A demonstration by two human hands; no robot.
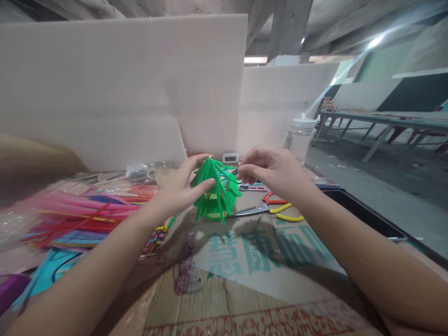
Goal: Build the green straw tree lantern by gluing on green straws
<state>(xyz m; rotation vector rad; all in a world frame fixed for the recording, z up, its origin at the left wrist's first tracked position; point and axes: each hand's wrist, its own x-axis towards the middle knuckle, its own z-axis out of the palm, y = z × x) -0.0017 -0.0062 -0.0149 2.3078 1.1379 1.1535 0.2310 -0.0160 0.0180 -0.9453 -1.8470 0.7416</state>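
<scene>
A green cone-shaped piece of fuzzy pipe cleaners (221,192) stands upright above the cardboard, its strands hanging from a point at the top. My left hand (187,182) is closed around its left side, thumb across the front and fingers behind the tip. To the right of it, my right hand (268,169) has its thumb and fingers pinched together near the cone's edge; whatever lies between the fingertips is too small to make out. Metal scissors (254,211) with red and yellow handles lie just below the right hand.
Pink, red and blue pipe cleaners (87,212) are heaped at left, with small colourful pieces (157,238) beside them. Behind stand a small digital timer (230,157), a clear bottle (301,140) and white boards (122,84). A dark tablet-like panel (360,212) lies at right.
</scene>
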